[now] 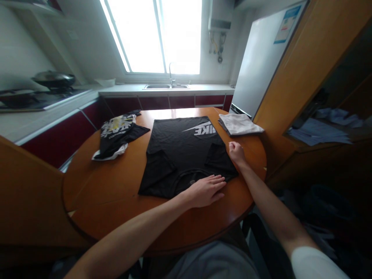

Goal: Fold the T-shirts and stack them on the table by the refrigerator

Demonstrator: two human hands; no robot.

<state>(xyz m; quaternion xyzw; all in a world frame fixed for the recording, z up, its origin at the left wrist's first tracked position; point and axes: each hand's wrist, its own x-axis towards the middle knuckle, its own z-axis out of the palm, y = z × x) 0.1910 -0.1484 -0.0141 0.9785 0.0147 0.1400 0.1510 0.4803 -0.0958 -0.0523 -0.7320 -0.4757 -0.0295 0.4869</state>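
Observation:
A black T-shirt (186,151) with a white Nike print lies spread on the round wooden table (110,205). Its sleeves are turned inward over the body, and the collar faces me. My left hand (206,190) rests flat by the collar, fingers stretched out over the cloth and thumb apart. At the shirt's right edge, my right hand (236,152) is closed with curled fingers. Whether any cloth is inside those fingers is hidden.
A loose pile of black and white printed clothes (117,133) lies at the table's left. Folded white and dark clothing (240,124) sits at the back right. Beyond are a counter with a sink (165,86), a stove with a pan (54,79) and a fridge (255,62).

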